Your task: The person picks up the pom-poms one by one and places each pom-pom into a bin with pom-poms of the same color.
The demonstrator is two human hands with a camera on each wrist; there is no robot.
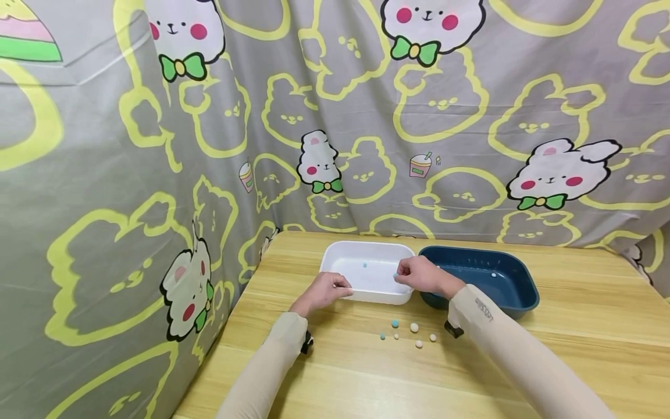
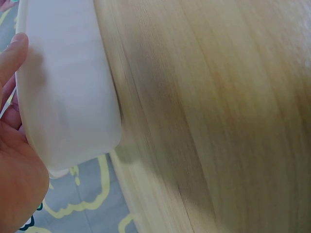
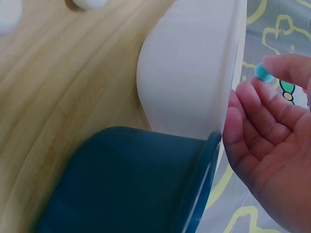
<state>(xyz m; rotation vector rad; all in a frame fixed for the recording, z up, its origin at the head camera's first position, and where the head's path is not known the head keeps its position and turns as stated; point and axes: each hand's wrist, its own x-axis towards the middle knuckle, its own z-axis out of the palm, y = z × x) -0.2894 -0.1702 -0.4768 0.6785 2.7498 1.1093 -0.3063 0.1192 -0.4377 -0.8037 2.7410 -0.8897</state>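
A small blue ball (image 3: 263, 73) is pinched between the thumb and a fingertip of my right hand (image 1: 423, 274), over the right end of the white basin (image 1: 371, 297). My left hand (image 1: 325, 290) grips the near rim of that basin at its left corner. In the left wrist view the thumb (image 2: 16, 53) lies along the rim's outer side, while the other fingers are partly hidden behind the rim. Inside the white basin lies another blue ball (image 1: 364, 265).
A dark blue basin (image 1: 523, 285) stands right beside the white one, with a white ball (image 1: 494, 274) in it. Several loose balls lie on the wooden table (image 1: 356, 372) in front, among them a blue ball (image 1: 395, 323) and a white ball (image 1: 414, 327). A patterned curtain (image 1: 366, 116) hangs behind.
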